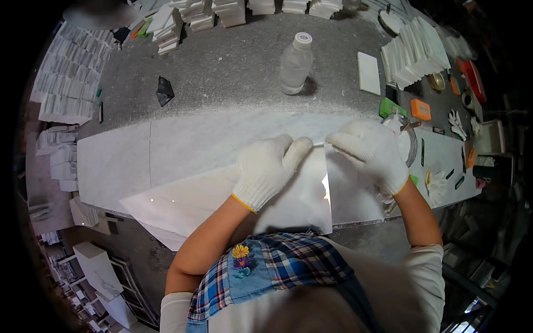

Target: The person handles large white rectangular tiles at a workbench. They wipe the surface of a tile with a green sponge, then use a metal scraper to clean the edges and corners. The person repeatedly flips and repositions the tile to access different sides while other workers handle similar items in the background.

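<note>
Both hands wear white knit gloves with yellow cuffs. My left hand (267,167) is closed over the far edge of a glossy white tile (191,201), near its far right corner. The tile leans toward my apron and catches bright reflections. My right hand (369,149) is closed beside that same corner, fingers pinched together. Whatever lies between its fingertips is too small or hidden to make out. Beneath the tile, pale marble slabs (205,136) lie flat along the near side of the grey worktable.
A clear capped bottle (296,64) stands beyond my hands. Stacked white tiles (416,53) are at the far right, with more tile stacks (72,72) at the left. Right of my right hand are an angle grinder (409,143), an orange block (421,110) and a loose glove (437,186).
</note>
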Motion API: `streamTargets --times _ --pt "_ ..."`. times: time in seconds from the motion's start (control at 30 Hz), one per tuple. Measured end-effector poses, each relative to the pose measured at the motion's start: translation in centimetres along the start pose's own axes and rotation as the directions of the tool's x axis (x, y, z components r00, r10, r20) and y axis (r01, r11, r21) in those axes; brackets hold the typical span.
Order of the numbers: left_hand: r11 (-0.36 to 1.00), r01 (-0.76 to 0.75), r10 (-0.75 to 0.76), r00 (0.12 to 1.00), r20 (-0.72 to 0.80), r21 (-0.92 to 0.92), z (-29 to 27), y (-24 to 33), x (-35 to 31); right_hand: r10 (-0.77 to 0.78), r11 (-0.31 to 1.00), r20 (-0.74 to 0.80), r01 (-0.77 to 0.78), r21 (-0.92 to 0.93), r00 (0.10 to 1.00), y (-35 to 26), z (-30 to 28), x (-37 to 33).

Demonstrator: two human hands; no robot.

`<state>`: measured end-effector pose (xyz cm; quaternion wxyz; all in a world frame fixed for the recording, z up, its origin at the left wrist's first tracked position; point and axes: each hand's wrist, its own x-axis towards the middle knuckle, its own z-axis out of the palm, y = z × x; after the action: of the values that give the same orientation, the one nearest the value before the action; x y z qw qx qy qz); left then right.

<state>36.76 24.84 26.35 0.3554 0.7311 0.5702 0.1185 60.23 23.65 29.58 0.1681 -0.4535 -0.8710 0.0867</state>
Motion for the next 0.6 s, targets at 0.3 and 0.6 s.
streamTargets --times 0.3,0.6 --pt "0.998 -0.061 0.062 0.995 -0.079 0.005 0.45 -0.54 -0.34 -0.006 0.998 0.01 0.007 -0.068 1.0 0.52 -0.22 -0.35" --pt "0.997 -0.063 0.067 0.995 -0.08 0.052 0.53 -0.44 -0.23 -0.046 0.997 0.021 0.047 -0.063 0.999 0.85 0.0 -0.21"
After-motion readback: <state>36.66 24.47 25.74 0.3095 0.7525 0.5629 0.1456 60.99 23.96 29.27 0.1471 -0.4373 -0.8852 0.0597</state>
